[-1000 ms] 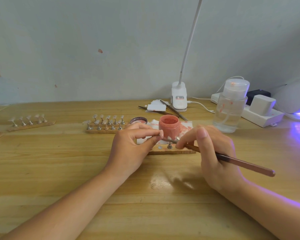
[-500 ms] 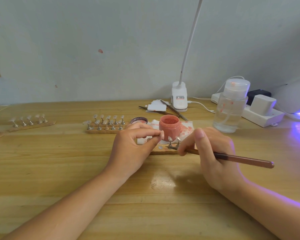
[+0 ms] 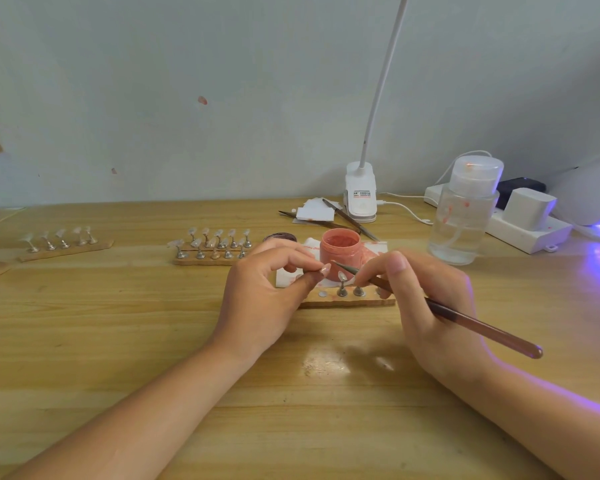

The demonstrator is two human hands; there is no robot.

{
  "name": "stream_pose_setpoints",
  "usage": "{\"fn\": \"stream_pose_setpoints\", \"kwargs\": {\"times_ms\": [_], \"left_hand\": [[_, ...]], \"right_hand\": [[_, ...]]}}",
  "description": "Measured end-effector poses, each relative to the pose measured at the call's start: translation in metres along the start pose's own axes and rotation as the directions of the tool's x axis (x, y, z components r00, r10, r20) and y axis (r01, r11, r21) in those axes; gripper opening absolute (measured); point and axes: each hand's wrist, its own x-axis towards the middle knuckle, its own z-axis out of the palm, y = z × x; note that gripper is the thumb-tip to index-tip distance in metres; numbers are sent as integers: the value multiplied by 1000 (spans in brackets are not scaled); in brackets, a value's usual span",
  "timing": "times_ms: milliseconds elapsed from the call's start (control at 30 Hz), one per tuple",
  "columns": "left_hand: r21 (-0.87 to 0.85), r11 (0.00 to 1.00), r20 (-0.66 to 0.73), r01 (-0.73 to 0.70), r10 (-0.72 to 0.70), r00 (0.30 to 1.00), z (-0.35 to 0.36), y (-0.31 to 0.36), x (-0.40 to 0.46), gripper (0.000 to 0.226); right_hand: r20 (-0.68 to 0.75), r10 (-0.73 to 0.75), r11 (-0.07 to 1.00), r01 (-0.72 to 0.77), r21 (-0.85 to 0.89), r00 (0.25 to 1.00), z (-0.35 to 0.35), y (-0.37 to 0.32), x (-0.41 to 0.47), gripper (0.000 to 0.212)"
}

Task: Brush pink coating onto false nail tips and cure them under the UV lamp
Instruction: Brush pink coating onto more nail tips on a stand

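Observation:
My left hand [image 3: 269, 292] pinches a small false nail tip [image 3: 325, 269] between thumb and forefinger, just in front of the open pink jar [image 3: 340, 249]. My right hand [image 3: 423, 303] grips a long brown brush [image 3: 465, 318], whose point lies close to the right of that tip. Below them a wooden strip [image 3: 347, 299] carries small metal stands; one stand [image 3: 342, 284] bears a clear tip. The UV lamp [image 3: 593, 199] glows purple at the far right edge.
Two more wooden strips of stands with tips sit at the left [image 3: 63, 242] and centre [image 3: 212, 245]. A clear pump bottle [image 3: 465, 213], a white power strip [image 3: 520, 223], a clip lamp base [image 3: 361, 195] and spare brushes [image 3: 347, 220] stand behind the jar.
The brush tip has lifted from the stands on the strip up toward the nail tip in my left hand. My left hand has stayed nearly still.

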Motion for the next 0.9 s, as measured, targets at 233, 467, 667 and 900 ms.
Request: {"fn": "stream_pose_setpoints", "kwargs": {"times_ms": [233,467,667,900], "left_hand": [[-4,1000,-14,1,-1,1000,1,-1,1,32],[5,1000,-6,-3,3,1000,1,-1,0,31],[9,1000,-9,-1,1,1000,0,-1,0,31],[11,1000,-16,3,-2,1000,1,-1,0,33]], "right_hand": [[32,-129,992,129,-1,991,1,0,0,51],[39,-106,994,105,21,994,2,-1,0,48],[17,-92,995,93,-24,996,2,-1,1,47],[12,-95,995,95,-19,995,2,-2,0,47]]}}
